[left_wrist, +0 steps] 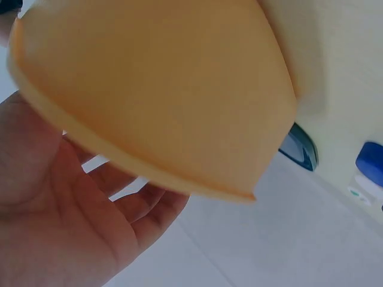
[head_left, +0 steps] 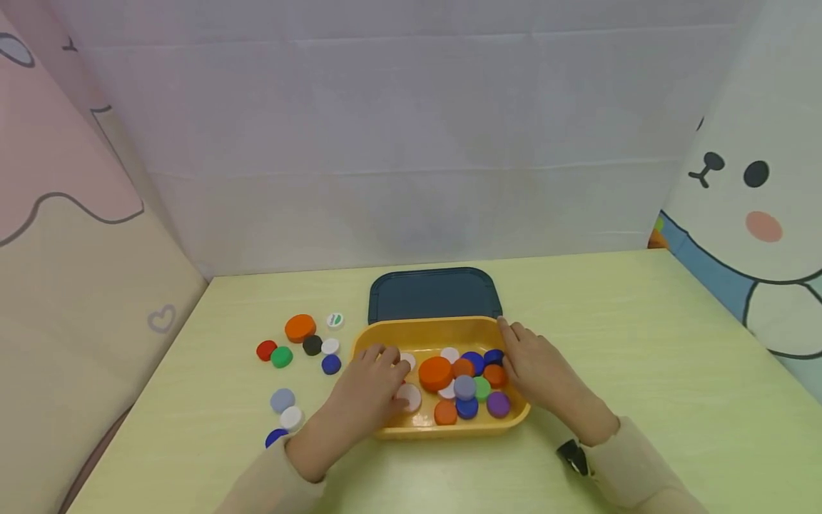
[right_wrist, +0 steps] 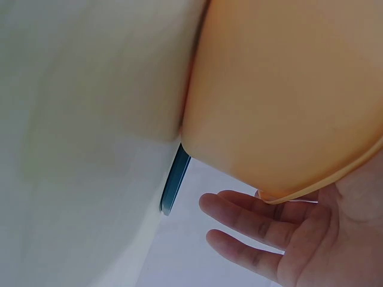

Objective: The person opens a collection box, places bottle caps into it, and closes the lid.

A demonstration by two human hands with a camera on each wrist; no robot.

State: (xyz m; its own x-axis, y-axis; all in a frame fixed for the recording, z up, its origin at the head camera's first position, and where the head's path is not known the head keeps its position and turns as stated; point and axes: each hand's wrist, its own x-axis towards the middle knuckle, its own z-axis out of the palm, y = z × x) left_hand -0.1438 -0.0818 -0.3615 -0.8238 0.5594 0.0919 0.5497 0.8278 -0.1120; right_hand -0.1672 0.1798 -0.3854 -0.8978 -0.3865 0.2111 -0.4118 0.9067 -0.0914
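A yellow-orange plastic box (head_left: 449,431) holds many round bottle caps, among them a large orange cap (head_left: 435,374) and a purple cap (head_left: 498,405). My left hand (head_left: 366,389) reaches over the box's left rim, its thumb and fingers spread above white caps (head_left: 409,397) and a partly covered red one. In the left wrist view the fingertips are hidden behind the rim. My right hand (head_left: 542,368) rests at the right rim, thumb inside the box and forefinger at the far corner. In the right wrist view its other fingers (right_wrist: 251,221) extend loosely past the rim.
A dark blue-green lid (head_left: 433,295) lies behind the box. Loose caps are scattered on the table (head_left: 629,328) to the left: an orange cap (head_left: 300,328), a green cap (head_left: 281,357), a light-blue cap (head_left: 282,400) and several others. Cloth walls stand behind and at both sides.
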